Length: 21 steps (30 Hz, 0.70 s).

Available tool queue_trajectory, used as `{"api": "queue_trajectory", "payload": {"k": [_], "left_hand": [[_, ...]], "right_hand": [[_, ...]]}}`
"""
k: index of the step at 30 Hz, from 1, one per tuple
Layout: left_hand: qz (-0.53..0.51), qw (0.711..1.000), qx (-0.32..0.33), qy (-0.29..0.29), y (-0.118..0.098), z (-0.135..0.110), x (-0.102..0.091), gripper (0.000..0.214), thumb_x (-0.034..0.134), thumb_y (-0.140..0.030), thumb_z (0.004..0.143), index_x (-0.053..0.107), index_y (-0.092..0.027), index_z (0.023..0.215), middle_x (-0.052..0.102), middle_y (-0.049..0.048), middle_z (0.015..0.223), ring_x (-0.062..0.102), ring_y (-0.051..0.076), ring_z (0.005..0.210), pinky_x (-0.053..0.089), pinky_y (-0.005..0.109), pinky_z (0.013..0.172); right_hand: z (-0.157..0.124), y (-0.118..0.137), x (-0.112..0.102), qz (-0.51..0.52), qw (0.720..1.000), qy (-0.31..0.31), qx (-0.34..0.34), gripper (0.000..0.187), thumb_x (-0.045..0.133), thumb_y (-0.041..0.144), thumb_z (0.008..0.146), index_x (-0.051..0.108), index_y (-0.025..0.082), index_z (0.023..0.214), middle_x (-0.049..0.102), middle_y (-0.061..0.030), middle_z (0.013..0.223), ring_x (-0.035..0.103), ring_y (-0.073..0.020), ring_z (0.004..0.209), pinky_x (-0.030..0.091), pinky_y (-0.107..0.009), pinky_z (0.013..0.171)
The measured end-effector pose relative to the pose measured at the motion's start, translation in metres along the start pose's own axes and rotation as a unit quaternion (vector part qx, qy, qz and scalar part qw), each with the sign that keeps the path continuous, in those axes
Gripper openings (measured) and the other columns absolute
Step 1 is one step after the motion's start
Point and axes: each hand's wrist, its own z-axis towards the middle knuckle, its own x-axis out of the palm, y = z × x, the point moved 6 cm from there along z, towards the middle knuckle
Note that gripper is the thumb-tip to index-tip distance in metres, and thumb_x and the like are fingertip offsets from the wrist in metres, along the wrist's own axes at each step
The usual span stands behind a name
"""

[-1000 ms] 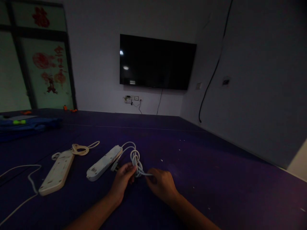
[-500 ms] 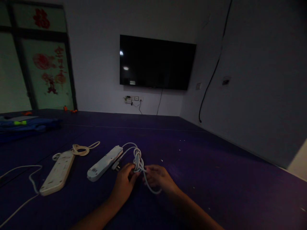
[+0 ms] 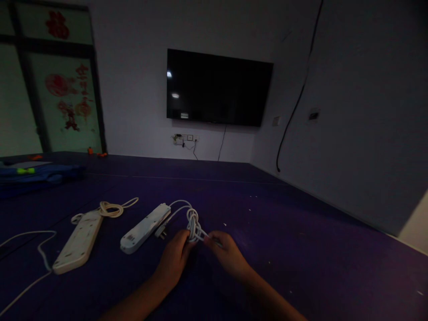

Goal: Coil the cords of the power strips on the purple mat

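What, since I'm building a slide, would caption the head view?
Left hand grips the bundled cord of a power strip, right hand pinches it too; a second strip lies farther left.

White cord (image 3: 193, 219) looped into knotted bundle; white power strip (image 3: 146, 228) lying slanted beside it

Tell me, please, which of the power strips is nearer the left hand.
The whiter strip, whose bundled cord the left hand holds; the creamier strip lies farther left.
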Motion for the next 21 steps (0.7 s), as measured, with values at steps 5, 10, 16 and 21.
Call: {"api": "queue_trajectory", "payload": {"k": [5, 10, 16, 21], "left_hand": [[0.009, 0.999, 0.026, 0.033, -0.005, -0.003, 0.007, 0.017, 0.041, -0.028, 0.088, 0.056, -0.021, 0.093, 0.065, 0.0079, 0.091, 0.061, 0.022, 0.086, 0.046, 0.033, 0.076], [0.028, 0.997, 0.031, 0.071, -0.005, -0.006, 0.015, 0.02, 0.038, -0.027, 0.089, 0.056, -0.019, 0.095, 0.065, 0.0095, 0.097, 0.061, 0.022, 0.092, 0.046, 0.033, 0.08], [0.025, 0.998, 0.038, 0.042, -0.006, -0.006, 0.013, 0.016, 0.045, -0.026, 0.085, 0.059, -0.019, 0.089, 0.068, 0.0079, 0.088, 0.064, 0.021, 0.081, 0.048, 0.031, 0.074], [0.024, 0.999, 0.018, -0.037, -0.002, -0.003, 0.001, 0.019, 0.048, -0.03, 0.083, 0.062, -0.018, 0.089, 0.069, 0.0066, 0.078, 0.065, 0.02, 0.071, 0.05, 0.031, 0.068]], "right_hand": [[-0.008, 0.019, 0.0, -0.2, 0.977, -0.012, -0.067, 0.032, 0.04, 0.034, 0.09, 0.062, 0.017, 0.074, 0.065, -0.0035, 0.071, 0.057, -0.0141, 0.064, 0.038, -0.023, 0.059], [-0.011, 0.018, 0.005, -0.28, 0.959, 0.01, -0.041, 0.029, 0.038, 0.028, 0.091, 0.064, 0.017, 0.082, 0.068, -0.0071, 0.08, 0.062, -0.0161, 0.074, 0.039, -0.023, 0.066], [-0.012, 0.014, 0.005, -0.245, 0.969, -0.008, -0.031, 0.028, 0.041, 0.032, 0.089, 0.063, 0.018, 0.078, 0.068, -0.0064, 0.075, 0.062, -0.0158, 0.068, 0.037, -0.023, 0.061], [-0.01, 0.004, 0.0, -0.148, 0.988, -0.033, 0.01, 0.036, 0.046, 0.048, 0.084, 0.061, 0.017, 0.072, 0.064, -0.0049, 0.065, 0.059, -0.0144, 0.057, 0.037, -0.023, 0.053]]}}
